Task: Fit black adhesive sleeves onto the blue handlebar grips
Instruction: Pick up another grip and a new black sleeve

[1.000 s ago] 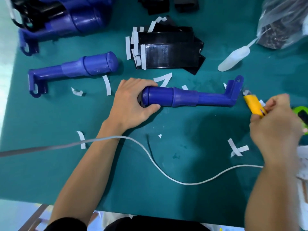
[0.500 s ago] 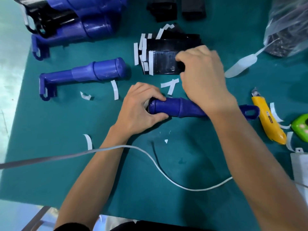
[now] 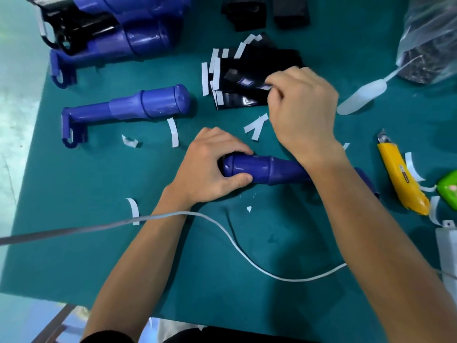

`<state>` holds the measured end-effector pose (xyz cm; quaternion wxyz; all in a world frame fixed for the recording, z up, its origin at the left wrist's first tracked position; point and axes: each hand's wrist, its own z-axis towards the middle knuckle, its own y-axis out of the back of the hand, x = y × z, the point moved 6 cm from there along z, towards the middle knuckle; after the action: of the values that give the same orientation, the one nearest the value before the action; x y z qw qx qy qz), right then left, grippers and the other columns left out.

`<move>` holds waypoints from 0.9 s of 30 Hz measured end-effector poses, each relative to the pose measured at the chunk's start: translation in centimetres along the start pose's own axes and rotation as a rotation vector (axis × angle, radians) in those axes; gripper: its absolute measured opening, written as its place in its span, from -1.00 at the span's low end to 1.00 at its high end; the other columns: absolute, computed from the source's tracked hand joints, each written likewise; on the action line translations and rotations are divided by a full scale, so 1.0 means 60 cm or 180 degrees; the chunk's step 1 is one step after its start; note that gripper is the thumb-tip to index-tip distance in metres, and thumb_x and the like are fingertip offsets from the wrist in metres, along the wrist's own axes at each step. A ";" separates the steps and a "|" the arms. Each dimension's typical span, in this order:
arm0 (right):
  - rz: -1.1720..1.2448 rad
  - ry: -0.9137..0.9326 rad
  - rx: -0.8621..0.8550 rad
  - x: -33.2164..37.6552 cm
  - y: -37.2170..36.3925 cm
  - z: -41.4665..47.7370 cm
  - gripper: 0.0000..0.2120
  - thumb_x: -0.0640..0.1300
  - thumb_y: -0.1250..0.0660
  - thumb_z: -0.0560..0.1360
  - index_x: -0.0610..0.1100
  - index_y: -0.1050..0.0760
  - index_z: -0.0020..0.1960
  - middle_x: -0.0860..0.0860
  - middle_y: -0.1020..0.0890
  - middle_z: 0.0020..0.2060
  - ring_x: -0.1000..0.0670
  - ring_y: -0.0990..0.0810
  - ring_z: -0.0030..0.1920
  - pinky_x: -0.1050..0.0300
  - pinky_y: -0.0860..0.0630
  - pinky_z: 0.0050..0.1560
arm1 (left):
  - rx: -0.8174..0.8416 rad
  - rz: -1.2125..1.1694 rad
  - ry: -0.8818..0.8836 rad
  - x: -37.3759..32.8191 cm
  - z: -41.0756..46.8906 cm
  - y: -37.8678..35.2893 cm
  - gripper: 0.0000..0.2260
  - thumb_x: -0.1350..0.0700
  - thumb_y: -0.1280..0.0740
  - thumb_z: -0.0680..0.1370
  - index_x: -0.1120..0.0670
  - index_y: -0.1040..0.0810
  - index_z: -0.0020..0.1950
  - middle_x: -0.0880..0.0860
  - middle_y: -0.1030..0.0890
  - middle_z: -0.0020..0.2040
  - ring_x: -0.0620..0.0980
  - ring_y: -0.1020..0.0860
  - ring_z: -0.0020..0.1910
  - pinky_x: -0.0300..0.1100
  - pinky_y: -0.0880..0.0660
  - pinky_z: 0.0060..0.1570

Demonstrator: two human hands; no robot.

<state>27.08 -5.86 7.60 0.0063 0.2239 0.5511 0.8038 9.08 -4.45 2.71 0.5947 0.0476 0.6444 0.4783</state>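
Observation:
A blue handlebar grip (image 3: 267,169) lies flat on the green mat in the middle. My left hand (image 3: 210,169) grips its thick round end with thumb below and fingers over the top. My right hand (image 3: 301,112) reaches across the grip to the stack of black adhesive sleeves (image 3: 242,82) with white backing strips, and its fingertips pinch the top sleeve at its right edge. A second blue grip (image 3: 128,110) lies to the left, apart from both hands.
More blue grips and black parts are piled at the top left (image 3: 118,38). A yellow utility knife (image 3: 400,174), a green object (image 3: 448,186) and a white squeeze bottle (image 3: 361,95) lie at the right. A white cable (image 3: 222,231) crosses the mat; paper strips are scattered.
My right hand put down the yellow knife at the right, moved up-left over the grip to the sleeve stack and now pinches the top sleeve. My left hand kept holding the grip.

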 end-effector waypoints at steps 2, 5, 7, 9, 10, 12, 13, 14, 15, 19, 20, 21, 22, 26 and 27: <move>0.0910 -0.0621 -0.0757 -0.024 0.045 -0.029 -0.75 -0.23 -0.25 0.54 -0.13 -0.71 0.02 0.05 -0.69 -0.15 0.01 -0.63 -0.11 0.10 -0.50 -0.07 | 0.0137 0.0050 -0.0106 -0.003 -0.002 -0.003 -0.60 -0.19 -0.50 0.42 0.03 -0.71 0.12 -0.08 -0.70 0.03 0.01 -0.56 -0.02 0.02 -0.42 0.12; 0.3022 -0.1357 -0.0859 -0.057 0.058 -0.084 -0.76 -0.34 -0.22 0.50 -0.15 -0.65 -0.07 0.18 -0.66 -0.28 0.18 -0.56 -0.28 0.26 -0.47 -0.22 | -0.0042 0.0107 0.0061 0.003 -0.005 -0.005 -0.58 -0.11 -0.52 0.42 0.02 -0.70 0.23 -0.10 -0.71 0.05 -0.08 -0.55 -0.03 -0.12 -0.41 0.14; 0.4054 -0.1556 -0.0526 -0.057 0.052 -0.120 -0.75 -0.43 -0.19 0.49 -0.16 -0.57 -0.08 0.05 -0.66 -0.27 0.06 -0.58 -0.27 0.17 -0.51 -0.22 | -0.0331 0.0082 0.0441 0.012 -0.003 -0.006 -0.57 -0.14 -0.45 0.48 0.01 -0.68 0.29 -0.08 -0.71 0.11 -0.09 -0.55 0.02 -0.18 -0.40 0.19; 0.4415 -0.1548 -0.0189 -0.058 0.045 -0.145 -0.76 -0.44 -0.24 0.42 -0.13 -0.50 -0.10 -0.08 -0.59 -0.27 -0.04 -0.54 -0.26 0.14 -0.48 -0.19 | -0.0541 0.0079 0.0659 0.015 0.001 -0.009 -0.60 -0.14 -0.38 0.55 0.02 -0.66 0.31 -0.04 -0.70 0.18 -0.04 -0.56 0.09 -0.19 -0.37 0.21; 0.4502 -0.1533 -0.0007 -0.059 0.038 -0.154 -0.73 -0.44 -0.27 0.38 -0.09 -0.51 -0.11 -0.10 -0.57 -0.28 -0.05 -0.52 -0.26 0.14 -0.46 -0.20 | -0.0616 0.0155 0.0645 0.014 0.003 -0.011 -0.61 -0.12 -0.36 0.58 0.04 -0.65 0.32 -0.03 -0.70 0.19 -0.02 -0.56 0.12 -0.16 -0.36 0.21; 0.4333 -0.1576 0.0312 -0.065 0.025 -0.171 -0.63 -0.46 -0.27 0.33 0.01 -0.58 -0.16 -0.02 -0.60 -0.30 0.01 -0.52 -0.28 0.20 -0.44 -0.24 | -0.0758 0.0403 0.0553 0.010 0.004 -0.012 -0.63 -0.09 -0.35 0.63 0.08 -0.63 0.35 0.00 -0.68 0.21 0.01 -0.55 0.14 -0.12 -0.34 0.18; 0.4164 -0.1641 0.0430 -0.071 0.018 -0.178 -0.59 -0.47 -0.23 0.33 0.02 -0.62 -0.20 0.04 -0.63 -0.30 0.06 -0.54 -0.29 0.25 -0.45 -0.25 | -0.0844 0.0523 0.0499 0.007 0.003 -0.011 -0.64 -0.08 -0.35 0.64 0.08 -0.62 0.35 0.01 -0.68 0.21 0.03 -0.56 0.13 -0.11 -0.33 0.17; 0.4044 -0.1709 0.0537 -0.074 0.012 -0.185 -0.57 -0.47 -0.21 0.34 0.00 -0.66 -0.21 0.09 -0.66 -0.31 0.11 -0.56 -0.31 0.29 -0.46 -0.28 | -0.0927 0.0606 0.0441 0.005 0.002 -0.010 -0.65 -0.08 -0.36 0.64 0.09 -0.63 0.33 0.01 -0.69 0.20 0.04 -0.57 0.12 -0.11 -0.33 0.15; 0.3970 -0.1756 0.0633 -0.076 0.006 -0.190 -0.57 -0.47 -0.19 0.36 -0.03 -0.69 -0.20 0.10 -0.68 -0.31 0.14 -0.56 -0.34 0.31 -0.47 -0.30 | -0.0989 0.0637 0.0394 0.004 0.001 -0.009 -0.68 -0.07 -0.36 0.65 0.09 -0.65 0.30 0.00 -0.69 0.18 0.05 -0.58 0.11 -0.11 -0.33 0.14; 0.3727 -0.1688 0.0914 -0.066 -0.020 -0.200 -0.74 -0.45 -0.22 0.39 -0.24 -0.64 -0.10 0.04 -0.71 -0.28 0.11 -0.58 -0.33 0.28 -0.51 -0.31 | -0.1049 0.0669 0.0355 0.004 0.001 -0.011 -0.65 -0.12 -0.28 0.69 0.10 -0.68 0.25 0.00 -0.71 0.15 0.08 -0.60 0.08 -0.11 -0.32 0.12; 0.3624 -0.1634 0.0960 -0.062 -0.025 -0.202 -0.76 -0.44 -0.22 0.39 -0.25 -0.63 -0.11 0.04 -0.69 -0.32 0.12 -0.56 -0.36 0.26 -0.49 -0.35 | -0.1079 0.0700 0.0408 0.004 0.003 -0.013 -0.64 -0.13 -0.26 0.69 0.09 -0.69 0.25 0.00 -0.71 0.15 0.07 -0.60 0.09 -0.10 -0.32 0.13; 0.3470 -0.1561 0.0987 -0.058 -0.029 -0.204 -0.79 -0.42 -0.22 0.39 -0.26 -0.61 -0.13 0.02 -0.66 -0.37 0.12 -0.51 -0.40 0.23 -0.43 -0.41 | -0.1123 0.0722 0.0480 0.004 0.004 -0.015 -0.64 -0.12 -0.26 0.69 0.09 -0.69 0.25 -0.01 -0.71 0.15 0.07 -0.59 0.10 -0.10 -0.33 0.14; 0.3269 -0.1477 0.0988 -0.054 -0.032 -0.205 -0.82 -0.39 -0.23 0.39 -0.25 -0.59 -0.16 -0.06 -0.61 -0.42 0.07 -0.45 -0.43 0.15 -0.36 -0.46 | -0.1183 0.0720 0.0545 0.004 0.005 -0.016 -0.66 -0.09 -0.26 0.69 0.09 -0.68 0.26 -0.01 -0.71 0.16 0.07 -0.58 0.12 -0.10 -0.33 0.16; 0.2300 -0.1185 0.0477 -0.049 -0.023 -0.206 -0.91 -0.29 -0.22 0.37 -0.23 -0.46 -0.29 -0.21 -0.36 -0.45 -0.21 -0.27 -0.39 -0.02 -0.22 -0.42 | -0.1773 0.0297 0.0297 -0.004 -0.012 0.003 -0.73 0.08 -0.22 0.71 0.10 -0.68 0.24 -0.08 -0.68 0.14 -0.09 -0.50 0.17 0.05 -0.44 0.22; 0.2128 -0.1143 0.0314 -0.047 -0.017 -0.205 -0.92 -0.29 -0.23 0.37 -0.22 -0.43 -0.30 -0.18 -0.31 -0.44 -0.19 -0.24 -0.37 0.01 -0.19 -0.41 | -0.1880 0.0117 0.0118 -0.007 -0.021 0.010 -0.74 0.10 -0.22 0.70 0.10 -0.69 0.22 -0.09 -0.68 0.09 -0.08 -0.50 0.12 0.09 -0.45 0.16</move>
<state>24.88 -17.08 2.12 -0.1706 0.5286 0.4758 0.6820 7.88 -5.09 3.24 0.5622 -0.1245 0.4871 0.6567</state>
